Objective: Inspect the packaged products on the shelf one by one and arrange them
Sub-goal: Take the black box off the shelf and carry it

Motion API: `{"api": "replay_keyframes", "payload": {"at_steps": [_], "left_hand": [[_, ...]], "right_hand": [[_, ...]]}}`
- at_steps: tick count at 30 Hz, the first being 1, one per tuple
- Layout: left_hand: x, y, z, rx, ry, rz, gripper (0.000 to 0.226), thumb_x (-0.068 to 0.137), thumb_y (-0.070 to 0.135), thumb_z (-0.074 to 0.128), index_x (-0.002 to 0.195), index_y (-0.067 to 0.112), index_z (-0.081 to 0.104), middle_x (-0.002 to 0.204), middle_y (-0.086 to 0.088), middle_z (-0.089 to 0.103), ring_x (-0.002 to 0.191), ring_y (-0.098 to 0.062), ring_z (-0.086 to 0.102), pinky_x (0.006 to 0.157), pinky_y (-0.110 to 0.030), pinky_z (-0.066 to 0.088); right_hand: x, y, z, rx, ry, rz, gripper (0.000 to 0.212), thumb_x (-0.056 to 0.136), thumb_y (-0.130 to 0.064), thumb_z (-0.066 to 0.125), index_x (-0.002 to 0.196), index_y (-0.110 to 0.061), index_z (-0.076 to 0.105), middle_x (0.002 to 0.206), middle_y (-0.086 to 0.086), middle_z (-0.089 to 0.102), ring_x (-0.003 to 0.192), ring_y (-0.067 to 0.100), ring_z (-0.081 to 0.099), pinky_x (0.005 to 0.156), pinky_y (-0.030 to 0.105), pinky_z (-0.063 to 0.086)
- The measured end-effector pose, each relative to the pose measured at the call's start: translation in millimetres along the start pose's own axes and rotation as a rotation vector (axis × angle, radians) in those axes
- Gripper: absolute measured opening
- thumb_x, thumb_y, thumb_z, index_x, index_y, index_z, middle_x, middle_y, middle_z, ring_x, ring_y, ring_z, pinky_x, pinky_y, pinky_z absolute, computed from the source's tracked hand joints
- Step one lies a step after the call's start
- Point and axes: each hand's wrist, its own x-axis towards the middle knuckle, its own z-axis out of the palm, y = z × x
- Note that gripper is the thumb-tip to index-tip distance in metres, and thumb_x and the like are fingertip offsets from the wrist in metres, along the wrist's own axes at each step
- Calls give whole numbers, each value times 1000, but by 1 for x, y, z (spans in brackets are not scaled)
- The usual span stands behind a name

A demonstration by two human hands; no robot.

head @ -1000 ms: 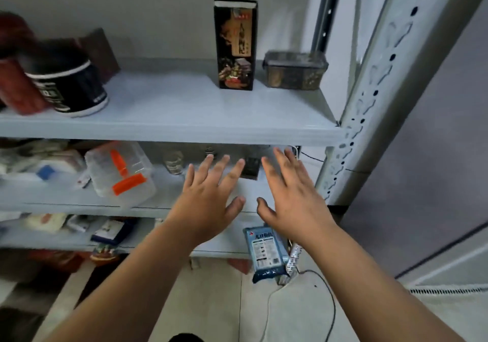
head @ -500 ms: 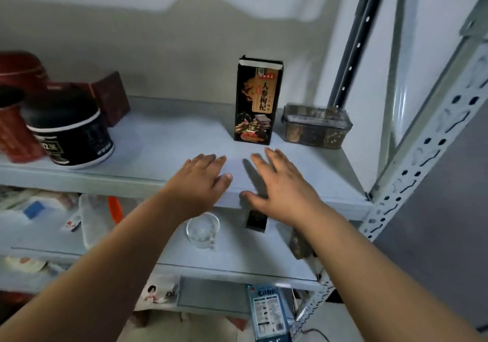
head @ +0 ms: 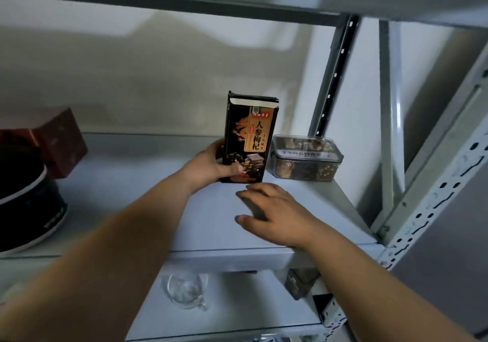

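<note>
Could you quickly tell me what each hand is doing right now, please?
Left hand: grips the black box near its base.
Right hand: open, holding nothing, above the shelf.

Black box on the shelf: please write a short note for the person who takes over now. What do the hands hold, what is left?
Left hand: grips the black box low, thumb on its front; box upright, beside the clear container.
Right hand: open, holds nothing, low over the shelf board in front of the box.
Done: box grasped for inspection.
Left: inspect and place it, then the clear container, the red box and the black tub at the far left.
</note>
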Motion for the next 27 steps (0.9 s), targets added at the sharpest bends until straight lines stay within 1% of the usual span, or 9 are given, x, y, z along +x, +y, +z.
{"api": "replay_keyframes", "payload": {"at_steps": [4,9,12,14,15,18,20,23,27], "left_hand": [[3,-9,3,-172,125,62,57,85,33,82,134,28,53,124,7,68,116,-15,65,100,-40,53],[6,-15,-6,-667,325,-5,33,97,17,65,128,18,52,122,-8,69,111,-27,68,105,-53,50],[6,-13,-12,-854,361,-29,29,100,12,56,128,17,54,112,-8,71,101,-30,71,92,-53,54],[5,-12,-16,-909,375,-30,35,98,16,58,132,18,53,112,-10,71,93,-26,73,81,-45,57],[4,-13,-17,-923,382,-32,42,95,19,59,136,16,52,112,-11,71,93,-26,73,79,-43,57],[5,-18,-19,-918,373,-30,62,82,26,62,142,15,50,119,-15,72,102,-29,73,83,-45,59],[6,-19,-20,-902,346,-23,69,79,31,61,145,15,48,127,-19,68,106,-33,71,79,-46,61],[7,-21,-20,-881,317,-38,68,79,38,60,143,18,48,127,-18,68,100,-30,72,69,-44,62],[9,-25,-21,-868,305,-35,68,81,38,63,144,19,48,125,-16,70,105,-31,72,78,-45,58]], "right_hand": [[4,2,-3,55,-35,7,68,94,-68,51,154,-41,35,159,-11,29,148,14,22,123,34,21],[34,-8,-13,130,-191,33,69,86,-69,62,145,-39,44,144,-6,34,141,17,30,118,36,31],[70,-21,-26,247,-85,97,53,84,-70,67,108,-24,57,115,-2,51,106,14,54,81,24,48],[91,-26,-30,465,94,154,42,84,-63,73,88,-26,53,90,-9,55,80,7,57,55,15,39],[100,-27,-27,577,186,173,41,84,-58,76,88,-25,52,85,-11,55,77,8,58,52,14,36],[117,-27,-8,813,350,124,51,86,-46,80,117,-16,52,99,-11,62,91,9,63,63,11,43],[123,-23,-1,916,338,66,53,90,-39,77,131,-24,48,106,-16,64,95,-3,62,75,7,46],[130,-14,4,974,308,37,43,91,-36,77,125,-36,52,110,-19,67,100,-5,63,88,18,50],[135,-9,9,992,353,55,44,86,-33,80,124,-29,58,111,-17,70,101,-7,64,89,21,52]]}}
